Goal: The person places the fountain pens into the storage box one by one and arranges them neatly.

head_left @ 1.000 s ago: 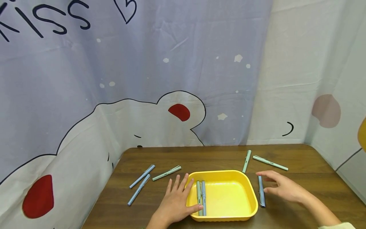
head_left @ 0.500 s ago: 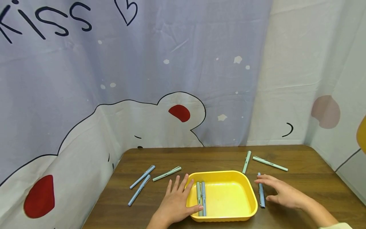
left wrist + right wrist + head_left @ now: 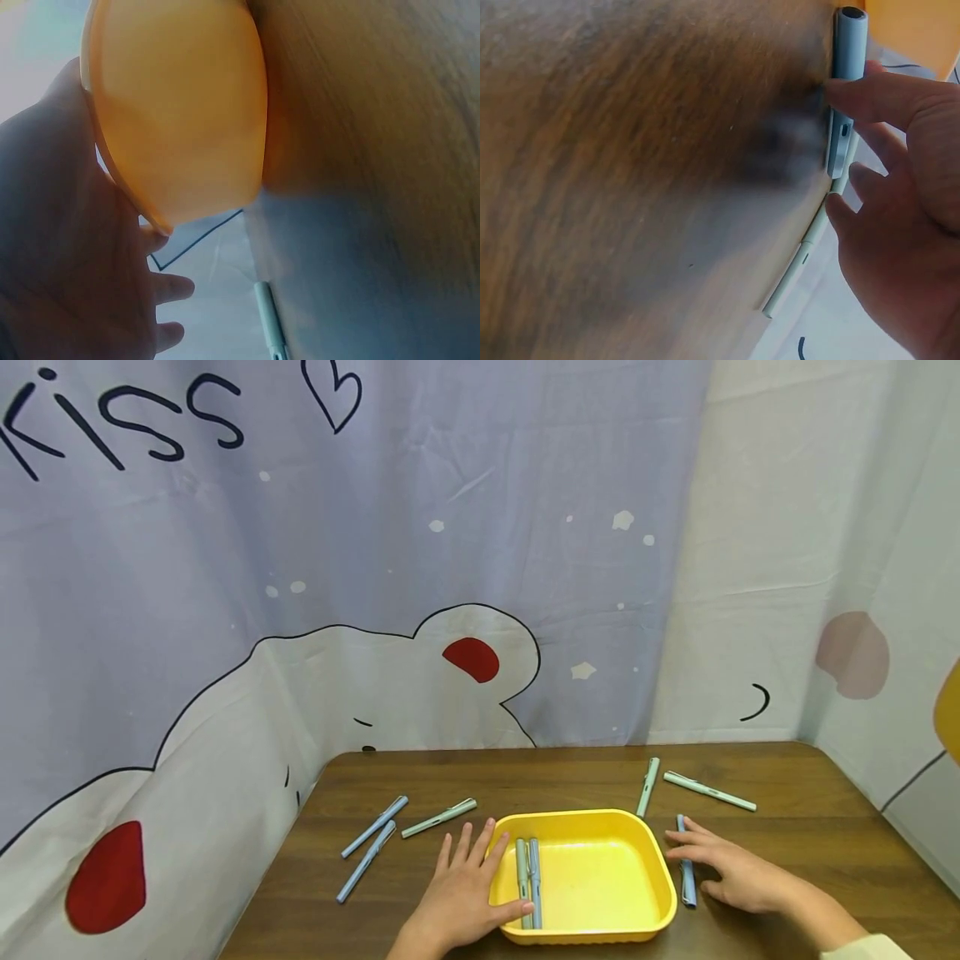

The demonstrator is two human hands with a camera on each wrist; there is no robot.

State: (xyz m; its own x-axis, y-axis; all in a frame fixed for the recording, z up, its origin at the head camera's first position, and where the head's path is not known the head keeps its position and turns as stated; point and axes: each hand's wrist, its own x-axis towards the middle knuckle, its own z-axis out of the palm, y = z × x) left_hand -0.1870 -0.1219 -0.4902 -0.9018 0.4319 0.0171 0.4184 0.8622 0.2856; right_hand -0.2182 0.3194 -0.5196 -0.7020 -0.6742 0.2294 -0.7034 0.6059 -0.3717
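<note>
While your left hand (image 3: 459,897) lies with fingers spread over the left rim of the tray (image 3: 607,885), likely to steady it, your right hand (image 3: 742,872) straddles the blue pen (image 3: 688,887) just outside the right edge, thumb and fingers apart, with bare yellow floor between that edge and the inner pens (image 3: 536,872).

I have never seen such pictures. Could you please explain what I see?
There is no machine here, only a person working bare-handed. The wide picture is from a head camera; the close ones are from wrist cameras. The left hand rests on the edge of a yellow tray, which holds one green pen and one blue pen. On the table lie three more green pens and three blue pens. The right hand is over the nearest blue pen; no firm grip shows.
</note>
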